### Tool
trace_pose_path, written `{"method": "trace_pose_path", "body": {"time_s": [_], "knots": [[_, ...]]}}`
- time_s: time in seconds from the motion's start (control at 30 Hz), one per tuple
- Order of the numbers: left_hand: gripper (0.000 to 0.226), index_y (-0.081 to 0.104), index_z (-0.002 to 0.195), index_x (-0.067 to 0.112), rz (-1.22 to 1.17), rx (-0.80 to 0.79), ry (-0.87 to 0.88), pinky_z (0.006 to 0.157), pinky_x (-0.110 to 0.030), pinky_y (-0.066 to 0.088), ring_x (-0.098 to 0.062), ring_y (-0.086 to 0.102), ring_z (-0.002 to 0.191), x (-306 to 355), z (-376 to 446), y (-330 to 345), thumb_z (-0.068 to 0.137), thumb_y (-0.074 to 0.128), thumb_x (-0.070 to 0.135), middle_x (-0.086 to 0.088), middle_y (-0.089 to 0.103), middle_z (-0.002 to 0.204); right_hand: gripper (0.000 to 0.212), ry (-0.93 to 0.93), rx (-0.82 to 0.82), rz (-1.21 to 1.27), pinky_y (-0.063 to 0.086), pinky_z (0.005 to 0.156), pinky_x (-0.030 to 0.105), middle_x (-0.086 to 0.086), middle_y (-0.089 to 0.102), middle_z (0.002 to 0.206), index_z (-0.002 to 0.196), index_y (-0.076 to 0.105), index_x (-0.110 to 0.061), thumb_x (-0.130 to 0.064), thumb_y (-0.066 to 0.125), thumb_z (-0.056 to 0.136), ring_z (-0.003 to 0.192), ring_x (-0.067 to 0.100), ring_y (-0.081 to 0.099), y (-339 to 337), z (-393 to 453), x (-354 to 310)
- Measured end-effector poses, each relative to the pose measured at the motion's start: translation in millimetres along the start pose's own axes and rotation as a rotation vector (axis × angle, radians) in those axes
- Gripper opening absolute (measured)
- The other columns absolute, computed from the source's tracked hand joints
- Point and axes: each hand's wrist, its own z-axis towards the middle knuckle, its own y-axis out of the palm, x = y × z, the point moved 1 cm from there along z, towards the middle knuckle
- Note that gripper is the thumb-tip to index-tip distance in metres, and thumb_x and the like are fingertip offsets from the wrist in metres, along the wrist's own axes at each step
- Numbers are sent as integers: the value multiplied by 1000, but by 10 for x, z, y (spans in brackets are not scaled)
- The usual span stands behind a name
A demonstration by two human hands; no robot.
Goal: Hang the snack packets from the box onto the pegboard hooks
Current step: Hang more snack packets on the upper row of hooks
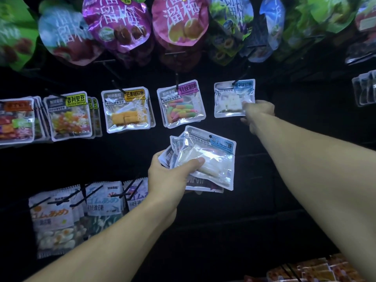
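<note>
My left hand (171, 176) grips a fanned stack of clear snack packets with blue labels (205, 159), held below the middle row of the black pegboard. A matching blue-label packet of white candy (230, 98) hangs on a black hook (241, 77) at the right end of that row. My right hand (258, 113) holds that hanging packet at its lower right corner, thumb on the front. The box is not in view.
Left of it hang gummy-worm (180, 104), mango (127, 109) and jelly-bean (69, 115) packets. Large plum pouches (179, 21) fill the top row. White candy bags (81, 210) hang lower left on several hooks. Orange packets (311, 269) lie at the bottom right. More clear packets (364, 90) hang far right.
</note>
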Motion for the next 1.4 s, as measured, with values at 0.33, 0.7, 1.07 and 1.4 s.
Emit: {"method": "trace_pose_path", "body": {"time_s": [0.33, 0.7, 1.07, 1.4], "knots": [[62, 61, 118, 30, -112, 91, -19, 97, -54, 61, -26, 80, 99, -143, -174, -122, 70, 98, 14, 2, 81, 106, 66, 63, -244, -50, 62, 88, 40, -3, 62, 106, 142, 48, -20, -53, 75, 90, 92, 18, 69, -292, -1113, 256], [102, 67, 126, 26, -142, 48, -90, 96, -60, 60, -37, 78, 103, -137, -359, -3, 37, 104, 58, -3, 82, 110, 25, 87, -469, -145, 62, 89, 42, 7, 81, 96, 101, 71, -10, -27, 84, 88, 90, 27, 77, -661, -1804, 378], [62, 60, 124, 25, -98, -14, -80, 78, -55, 67, -36, 82, 81, 45, -439, 29, 76, 94, 5, -7, 82, 105, 7, -167, -39, 183, 64, 84, 35, 0, 77, 98, 98, 74, -22, -26, 77, 93, 94, 20, 75, -594, -934, -396], [63, 61, 127, 21, -70, -35, -49, 68, -48, 68, -31, 82, 83, 93, -453, 30, 76, 93, 2, -7, 80, 109, 15, -137, 30, 171, 40, 55, 13, -7, 71, 100, 107, 70, -21, -30, 74, 96, 77, 4, 62, -513, -675, -540]]}}
